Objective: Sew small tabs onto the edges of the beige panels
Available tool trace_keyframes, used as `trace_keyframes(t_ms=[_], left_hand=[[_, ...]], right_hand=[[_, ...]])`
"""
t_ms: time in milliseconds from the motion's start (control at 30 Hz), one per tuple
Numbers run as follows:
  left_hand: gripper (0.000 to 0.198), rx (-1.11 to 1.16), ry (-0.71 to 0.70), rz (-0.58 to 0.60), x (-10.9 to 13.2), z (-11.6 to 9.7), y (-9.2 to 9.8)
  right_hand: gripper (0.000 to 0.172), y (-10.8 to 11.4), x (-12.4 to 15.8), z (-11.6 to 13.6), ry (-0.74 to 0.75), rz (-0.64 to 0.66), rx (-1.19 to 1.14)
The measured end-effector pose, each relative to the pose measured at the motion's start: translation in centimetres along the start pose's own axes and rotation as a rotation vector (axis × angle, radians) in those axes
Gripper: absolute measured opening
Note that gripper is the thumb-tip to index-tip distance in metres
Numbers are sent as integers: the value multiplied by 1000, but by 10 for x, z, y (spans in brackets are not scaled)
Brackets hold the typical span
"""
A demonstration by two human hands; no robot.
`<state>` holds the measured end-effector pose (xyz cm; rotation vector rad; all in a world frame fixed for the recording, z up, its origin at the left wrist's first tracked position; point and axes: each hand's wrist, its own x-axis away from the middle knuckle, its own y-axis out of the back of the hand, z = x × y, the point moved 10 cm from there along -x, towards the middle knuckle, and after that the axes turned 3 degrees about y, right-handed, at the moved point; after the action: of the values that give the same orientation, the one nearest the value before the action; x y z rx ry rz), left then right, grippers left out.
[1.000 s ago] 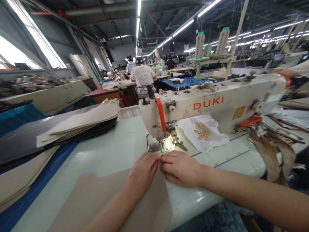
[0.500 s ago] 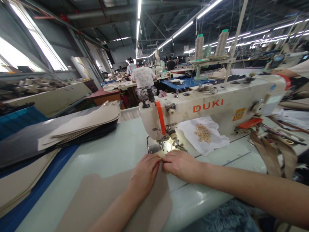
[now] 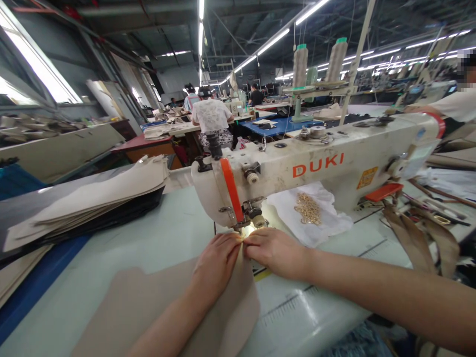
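A tan fabric panel (image 3: 148, 302) lies on the pale sewing table (image 3: 156, 233), its far edge at the needle of a cream DUKI sewing machine (image 3: 320, 163). My left hand (image 3: 217, 263) rests on the panel with fingers curled, pinching its far edge. My right hand (image 3: 275, 252) pinches the same edge from the right. The fingertips of both hands meet just below the lit presser foot (image 3: 245, 225).
A stack of tan and black cut panels (image 3: 92, 203) lies at the left on the table. Gold metal rings (image 3: 308, 208) sit on a white cloth behind the machine arm. Tan straps (image 3: 420, 238) hang at the right. Thread cones (image 3: 299, 64) stand behind. Other people work at farther tables.
Both hands have slid the panel's edge forward, up to the presser foot. The view has shifted, so the machine head sits further left.
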<state>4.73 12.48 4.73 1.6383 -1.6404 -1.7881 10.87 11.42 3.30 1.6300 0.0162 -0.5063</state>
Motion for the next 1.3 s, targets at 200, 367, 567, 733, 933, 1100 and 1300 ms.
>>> trace_keyframes(t_ms=[200,367,567,733,933,1100,1300], left_hand=[[22,-40,-5,-15,-2,4,1],[21,-35,3,-5,-3,8,-1],[23,-38,3,-7,-3,9,-2],[23,-20,44,8,-3,10,-2],[24,-23,58,46,-4,7,-3],[26,-57,49,60,-1,5,-2],[28,-85,54,82,1,6,-5]], right_hand=[[8,-1,-2,-3,3,-8,8],[7,-2,-4,-4,5,-13,15],[7,-4,-5,-5,-2,-2,15],[9,-4,-5,-5,-23,4,-11],[7,-5,-3,-5,-30,-15,4],[9,-1,1,-2,-23,-54,15],[10,1,3,4,7,-36,11]])
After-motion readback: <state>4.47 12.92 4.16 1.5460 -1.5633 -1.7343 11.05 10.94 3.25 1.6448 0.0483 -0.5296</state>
